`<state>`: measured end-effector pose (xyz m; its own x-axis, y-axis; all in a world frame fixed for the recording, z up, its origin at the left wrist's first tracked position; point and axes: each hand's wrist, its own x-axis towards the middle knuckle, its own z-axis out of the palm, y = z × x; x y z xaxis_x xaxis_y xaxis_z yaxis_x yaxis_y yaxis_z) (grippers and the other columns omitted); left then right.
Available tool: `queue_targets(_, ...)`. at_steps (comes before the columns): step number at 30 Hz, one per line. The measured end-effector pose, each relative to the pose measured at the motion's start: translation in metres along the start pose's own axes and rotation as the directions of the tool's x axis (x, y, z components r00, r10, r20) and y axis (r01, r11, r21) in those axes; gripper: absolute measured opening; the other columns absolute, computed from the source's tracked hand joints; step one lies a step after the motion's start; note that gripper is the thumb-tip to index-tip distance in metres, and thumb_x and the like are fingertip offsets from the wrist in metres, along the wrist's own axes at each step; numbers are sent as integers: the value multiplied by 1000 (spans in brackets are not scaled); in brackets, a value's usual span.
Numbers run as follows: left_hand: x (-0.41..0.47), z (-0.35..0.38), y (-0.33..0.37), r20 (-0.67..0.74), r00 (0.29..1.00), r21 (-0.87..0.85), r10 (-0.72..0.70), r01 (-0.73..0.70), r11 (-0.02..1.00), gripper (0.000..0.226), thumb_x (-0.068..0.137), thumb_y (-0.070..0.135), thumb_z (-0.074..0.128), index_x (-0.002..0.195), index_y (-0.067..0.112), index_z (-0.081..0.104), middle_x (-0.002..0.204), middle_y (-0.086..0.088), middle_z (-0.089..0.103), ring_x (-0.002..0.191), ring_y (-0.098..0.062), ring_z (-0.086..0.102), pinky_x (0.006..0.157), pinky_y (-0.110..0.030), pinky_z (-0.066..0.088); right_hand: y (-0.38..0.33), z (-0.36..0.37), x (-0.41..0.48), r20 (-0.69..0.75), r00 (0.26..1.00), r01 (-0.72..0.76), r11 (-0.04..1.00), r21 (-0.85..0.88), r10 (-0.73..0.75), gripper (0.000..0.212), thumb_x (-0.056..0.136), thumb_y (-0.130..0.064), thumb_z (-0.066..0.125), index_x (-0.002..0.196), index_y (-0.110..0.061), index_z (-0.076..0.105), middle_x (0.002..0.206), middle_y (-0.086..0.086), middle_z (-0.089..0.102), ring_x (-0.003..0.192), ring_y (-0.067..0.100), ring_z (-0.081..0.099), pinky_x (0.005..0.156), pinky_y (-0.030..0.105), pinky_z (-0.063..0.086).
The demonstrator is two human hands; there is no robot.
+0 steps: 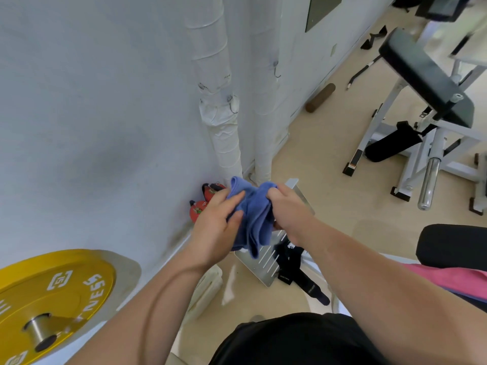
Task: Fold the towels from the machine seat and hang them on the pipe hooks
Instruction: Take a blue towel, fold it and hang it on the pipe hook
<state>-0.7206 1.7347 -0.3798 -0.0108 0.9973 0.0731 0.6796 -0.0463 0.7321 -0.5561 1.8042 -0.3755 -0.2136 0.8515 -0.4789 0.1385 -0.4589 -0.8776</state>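
While my left hand (218, 222) and right hand (287, 206) both grip the bunched blue towel (254, 219) at mid-frame, a pink towel (453, 279) lies on the seat (453, 243) at lower right. Beyond, wrapped pipes (218, 101) carry a hook (233, 106).

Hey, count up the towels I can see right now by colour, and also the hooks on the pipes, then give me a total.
Blue towel, held in the left hand and the right hand: 1
Pink towel, at the right edge: 1
Hooks on the pipes: 2
Total: 4
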Motion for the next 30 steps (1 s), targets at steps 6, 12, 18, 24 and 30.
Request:
queue_targets(6, -6, 13, 13, 7, 999, -108, 39, -38, 993, 49, 92, 29, 66, 140, 32, 55, 127, 15, 53, 119, -3, 51, 99, -16, 41, -6, 17, -10, -33, 998, 43, 997, -60, -45, 25, 85, -29, 44, 93, -15, 62, 91, 20, 67, 85, 38, 66, 77, 51, 58)
queue_targets(12, -3, 7, 6, -93, 991, -279, -92, 63, 958, 53, 82, -3, 58, 125, 28, 67, 119, 10, 63, 111, -10, 61, 96, -31, 51, -6, 14, -14, 101, 990, 109, 990, -91, -100, 23, 95, -11, 48, 99, -4, 70, 84, 10, 66, 75, 20, 62, 73, 36, 56)
queue_targets(18, 5, -20, 22, 77, 969, -489, -235, 242, 838, 76, 80, -15, 52, 137, 35, 48, 97, -7, 68, 67, -14, 65, 58, -21, 52, -10, -13, -7, 169, 896, 441, 787, -430, -410, 83, 70, -32, 90, 138, -40, 44, 132, -20, 50, 118, -13, 47, 91, 4, 37)
queue_targets(24, 22, -21, 24, 241, 942, -676, -232, 334, 656, 79, 77, 9, 69, 146, 32, 37, 115, -14, 73, 104, -30, 69, 92, -43, 54, -25, -37, 19, 272, 906, 388, 893, -229, -324, 28, 81, -34, 79, 107, -33, 69, 103, -2, 76, 99, 14, 71, 89, 37, 57)
queue_targets(30, 29, 14, 28, 152, 883, -822, -444, 362, 440, 73, 66, 18, 84, 119, 58, 55, 128, -6, 67, 114, -28, 68, 93, -42, 55, -27, -64, 56, -34, 960, 269, 950, -158, -278, 33, 87, -40, 69, 114, -38, 50, 101, 6, 71, 95, 23, 69, 85, 40, 56)
